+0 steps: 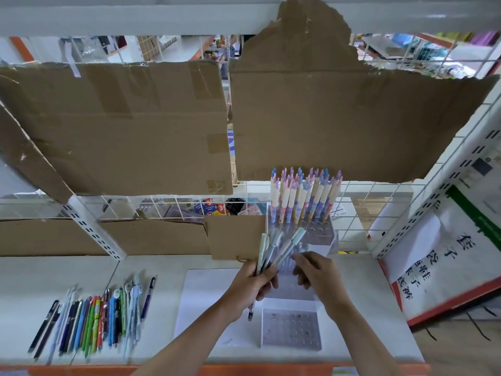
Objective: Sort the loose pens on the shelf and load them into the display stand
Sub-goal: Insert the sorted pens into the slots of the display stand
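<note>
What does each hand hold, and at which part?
The left hand grips a bunch of pens around their lower barrels. The right hand pinches one of those pens at mid-barrel.

Hidden and unclear parts at the shelf

The right hand point(315, 271) covers the lower end of one pale pen point(294, 240), so its grip is not clear. The loose pens point(89, 321) near the shelf's front left edge are blurred. Both forearms are cut off by the bottom edge.
</note>
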### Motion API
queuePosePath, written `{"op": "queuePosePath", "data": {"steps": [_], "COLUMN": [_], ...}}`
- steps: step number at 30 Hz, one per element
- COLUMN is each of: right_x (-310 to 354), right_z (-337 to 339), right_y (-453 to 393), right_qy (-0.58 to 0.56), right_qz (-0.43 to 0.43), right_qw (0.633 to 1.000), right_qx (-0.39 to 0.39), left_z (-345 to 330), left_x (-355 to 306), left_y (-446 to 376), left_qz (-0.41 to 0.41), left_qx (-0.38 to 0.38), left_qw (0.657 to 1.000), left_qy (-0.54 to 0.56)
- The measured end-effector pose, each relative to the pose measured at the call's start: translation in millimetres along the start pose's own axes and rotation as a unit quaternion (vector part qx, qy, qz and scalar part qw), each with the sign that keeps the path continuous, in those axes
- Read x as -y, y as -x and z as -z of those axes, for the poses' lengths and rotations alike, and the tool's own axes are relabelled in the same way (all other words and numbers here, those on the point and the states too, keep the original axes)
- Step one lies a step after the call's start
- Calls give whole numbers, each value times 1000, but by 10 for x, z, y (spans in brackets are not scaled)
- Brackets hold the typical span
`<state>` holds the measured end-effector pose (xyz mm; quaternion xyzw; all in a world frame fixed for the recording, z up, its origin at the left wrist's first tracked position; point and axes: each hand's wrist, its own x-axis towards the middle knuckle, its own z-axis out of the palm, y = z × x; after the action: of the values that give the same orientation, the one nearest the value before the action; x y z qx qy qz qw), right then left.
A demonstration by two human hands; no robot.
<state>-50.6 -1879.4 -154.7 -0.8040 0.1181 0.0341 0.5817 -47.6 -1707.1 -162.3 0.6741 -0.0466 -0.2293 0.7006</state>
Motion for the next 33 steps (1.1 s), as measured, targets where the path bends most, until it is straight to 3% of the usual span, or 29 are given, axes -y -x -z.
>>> {"op": "queuePosePath", "data": {"steps": [5, 9, 12, 15, 24, 33], "right_x": [143, 130, 77, -25, -286, -628], "right_z": [52, 259, 472, 480, 195, 52], "right_y": [89, 9, -81, -164, -411, -449], "right_qy": [-34, -82, 36, 141, 182, 207], "right_qz": [19, 3, 51, 88, 12, -44], "right_qw": [998, 996, 992, 978, 980, 972], "right_qx": [50, -28, -114, -124, -75, -102], "left_z": [-145, -131, -37, -9, -25, -28], "left_x": [-29, -26, -35, -31, -47, -56], "left_y": [-67, -116, -107, -74, -17, 50], "left_qz": [-7, 9, 5, -4, -7, -10], "left_qx": [16, -52, -76, -68, -69, -59], "left_qw": [999, 998, 997, 998, 998, 998], "left_qy": [-28, -30, -7, -10, 8, 9]}}
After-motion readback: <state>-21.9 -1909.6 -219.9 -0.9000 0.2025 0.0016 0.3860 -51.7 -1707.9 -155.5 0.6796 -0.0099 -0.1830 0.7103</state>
